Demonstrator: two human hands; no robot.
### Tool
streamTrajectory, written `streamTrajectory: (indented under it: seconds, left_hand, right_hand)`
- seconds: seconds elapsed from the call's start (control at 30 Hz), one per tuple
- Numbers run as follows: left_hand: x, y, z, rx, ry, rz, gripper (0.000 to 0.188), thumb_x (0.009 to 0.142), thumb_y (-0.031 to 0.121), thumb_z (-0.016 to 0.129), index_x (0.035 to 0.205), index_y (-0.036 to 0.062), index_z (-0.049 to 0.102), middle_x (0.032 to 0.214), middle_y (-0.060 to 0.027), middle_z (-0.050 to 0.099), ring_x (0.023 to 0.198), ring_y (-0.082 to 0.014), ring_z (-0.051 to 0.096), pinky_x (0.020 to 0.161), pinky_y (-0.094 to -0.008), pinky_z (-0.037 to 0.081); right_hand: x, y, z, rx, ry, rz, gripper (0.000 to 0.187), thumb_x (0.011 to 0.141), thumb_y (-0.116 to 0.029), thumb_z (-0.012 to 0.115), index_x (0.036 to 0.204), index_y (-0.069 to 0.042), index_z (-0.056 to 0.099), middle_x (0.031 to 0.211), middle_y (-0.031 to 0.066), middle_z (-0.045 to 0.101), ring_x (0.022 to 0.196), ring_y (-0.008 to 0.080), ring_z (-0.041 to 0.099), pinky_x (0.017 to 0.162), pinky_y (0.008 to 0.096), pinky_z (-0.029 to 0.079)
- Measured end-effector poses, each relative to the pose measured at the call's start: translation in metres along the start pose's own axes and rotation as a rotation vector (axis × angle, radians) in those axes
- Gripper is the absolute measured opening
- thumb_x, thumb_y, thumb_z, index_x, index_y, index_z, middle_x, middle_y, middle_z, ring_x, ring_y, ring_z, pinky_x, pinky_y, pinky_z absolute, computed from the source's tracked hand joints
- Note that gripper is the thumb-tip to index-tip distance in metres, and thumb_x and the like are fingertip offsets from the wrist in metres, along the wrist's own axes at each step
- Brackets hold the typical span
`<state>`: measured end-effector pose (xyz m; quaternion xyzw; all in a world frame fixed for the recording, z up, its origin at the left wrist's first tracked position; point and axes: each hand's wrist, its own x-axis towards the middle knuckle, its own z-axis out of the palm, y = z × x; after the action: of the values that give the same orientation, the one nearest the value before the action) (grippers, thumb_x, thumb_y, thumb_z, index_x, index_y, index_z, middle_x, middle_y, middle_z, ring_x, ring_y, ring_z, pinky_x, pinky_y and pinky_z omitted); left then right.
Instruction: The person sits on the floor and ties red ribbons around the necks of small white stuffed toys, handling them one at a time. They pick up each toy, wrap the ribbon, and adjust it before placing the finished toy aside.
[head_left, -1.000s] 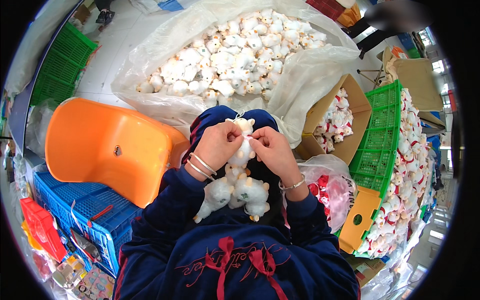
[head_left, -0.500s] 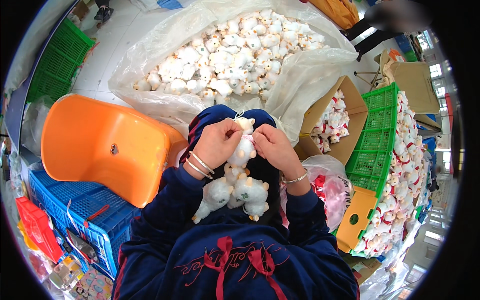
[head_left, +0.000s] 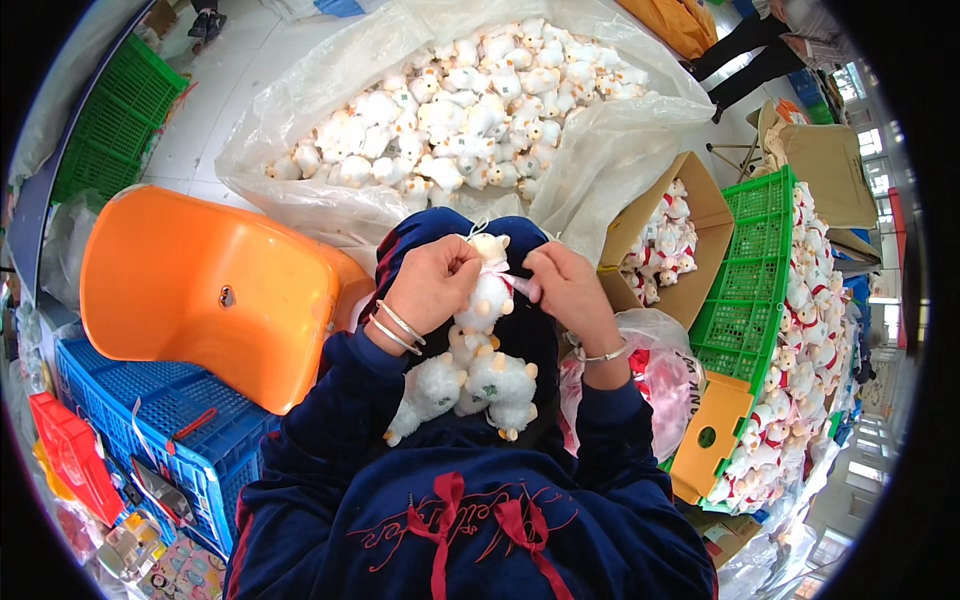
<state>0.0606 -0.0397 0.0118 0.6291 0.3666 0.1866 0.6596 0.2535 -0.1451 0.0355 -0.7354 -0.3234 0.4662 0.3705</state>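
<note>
A small white plush toy (head_left: 484, 291) with pale orange feet lies upright on my lap, a white cord loop above its head. Around its neck runs a pale pink ribbon (head_left: 494, 268). My right hand (head_left: 571, 290) is closed on the ribbon's right end and draws it out from the neck. Pinched fingers of my left hand (head_left: 432, 284) are at the left side of the neck, on the ribbon; the exact grip is partly hidden. More white plush toys (head_left: 500, 392) rest below on my lap.
A large clear plastic bag (head_left: 270, 130) full of white plush toys lies ahead. An orange chair (head_left: 190, 290) and blue crate (head_left: 215, 440) stand left. To the right are a cardboard box (head_left: 705, 240), a green crate (head_left: 745, 280) and a bag with red pieces (head_left: 665, 350).
My right hand has moved right, away from the toy's neck, stretching the ribbon end outward. My left hand has stayed nearly in place.
</note>
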Motion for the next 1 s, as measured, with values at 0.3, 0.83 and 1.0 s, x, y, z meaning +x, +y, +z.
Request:
streamTrajectory:
  seconds: [0.3,0.83,1.0]
  left_hand:
    - [0.003,0.000,0.003,-0.004,0.002,0.006,0.015,0.093,0.012,0.065,0.090,-0.0027,0.066,0.065,-0.0063,0.065,0.053,-0.0106,0.063,0.051,-0.0275,0.048]
    - [0.003,0.002,-0.004,0.049,-0.082,-0.058,0.013,0.095,0.013,0.068,0.097,-0.0005,0.067,0.073,-0.0012,0.066,0.059,-0.0050,0.062,0.054,-0.0208,0.052]
    - [0.002,0.004,-0.006,-0.028,-0.073,-0.093,0.017,0.090,0.011,0.069,0.095,-0.0054,0.068,0.074,-0.0071,0.071,0.060,-0.0101,0.068,0.056,-0.0246,0.054]
  right_hand:
    - [-0.033,-0.029,-0.010,0.145,0.136,-0.106,0.014,0.103,-0.009,0.054,0.105,0.001,0.063,0.079,0.0013,0.065,0.059,0.0067,0.057,0.054,0.0238,0.046]
    - [0.005,-0.004,0.007,0.022,-0.166,-0.048,0.012,0.091,-0.007,0.070,0.095,0.003,0.064,0.085,0.0065,0.070,0.065,0.0104,0.064,0.060,0.0263,0.051]
    - [-0.004,-0.012,0.014,-0.238,-0.026,-0.300,0.008,0.088,-0.005,0.068,0.092,0.001,0.064,0.085,0.0094,0.066,0.073,0.0197,0.064,0.065,0.0321,0.050]
